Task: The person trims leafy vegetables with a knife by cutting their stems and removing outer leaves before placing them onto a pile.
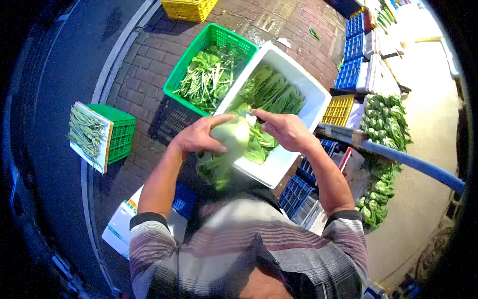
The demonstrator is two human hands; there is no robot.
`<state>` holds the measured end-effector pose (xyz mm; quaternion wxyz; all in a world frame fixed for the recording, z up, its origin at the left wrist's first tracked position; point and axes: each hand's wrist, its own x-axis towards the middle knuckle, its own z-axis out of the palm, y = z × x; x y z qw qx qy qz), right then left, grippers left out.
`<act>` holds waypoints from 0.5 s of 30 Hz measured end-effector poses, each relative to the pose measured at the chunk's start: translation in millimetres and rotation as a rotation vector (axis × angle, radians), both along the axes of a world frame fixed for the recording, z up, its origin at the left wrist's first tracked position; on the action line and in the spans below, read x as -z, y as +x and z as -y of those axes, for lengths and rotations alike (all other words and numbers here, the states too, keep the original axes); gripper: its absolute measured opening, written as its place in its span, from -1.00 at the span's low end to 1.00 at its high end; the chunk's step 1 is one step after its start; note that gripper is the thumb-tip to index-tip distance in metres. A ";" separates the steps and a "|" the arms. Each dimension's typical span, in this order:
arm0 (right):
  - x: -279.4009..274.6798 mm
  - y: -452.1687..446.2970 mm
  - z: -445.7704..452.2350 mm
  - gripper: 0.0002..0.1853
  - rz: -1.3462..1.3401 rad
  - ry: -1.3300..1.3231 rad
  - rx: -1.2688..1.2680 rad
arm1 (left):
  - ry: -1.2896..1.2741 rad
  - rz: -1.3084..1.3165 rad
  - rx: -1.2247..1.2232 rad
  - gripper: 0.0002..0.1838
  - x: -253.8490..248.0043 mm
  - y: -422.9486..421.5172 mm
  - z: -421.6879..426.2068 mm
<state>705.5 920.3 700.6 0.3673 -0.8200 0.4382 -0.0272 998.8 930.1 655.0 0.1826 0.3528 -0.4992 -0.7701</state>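
Note:
My left hand (195, 134) is wrapped round a leafy green vegetable (232, 138) with a thick pale stem, its blurred leaves hanging toward my body. My right hand (290, 131) is closed at the stem's cut end, the index finger pointing along it. A small bright sliver shows by its fingertips, too unclear to name. Both hands are over the near part of a white box (318, 113). Inside the box lie dark long-leaved greens (279, 92) at the far side and lighter leafy greens (258, 149) below my right hand.
Left of the box, a green crate (172, 79) holds loose leaves and stalks. Long beans (87, 132) lie on a tray against another green crate (122, 134). A blue pole (408, 163) crosses on the right, beside stacked greens (383, 122) and blue crates (348, 74).

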 end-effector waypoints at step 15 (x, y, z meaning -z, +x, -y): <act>-15.7 107.4 23.8 -0.37 0.022 0.178 -0.199 | -0.159 0.165 -0.180 0.02 -2.9 74.7 -21.7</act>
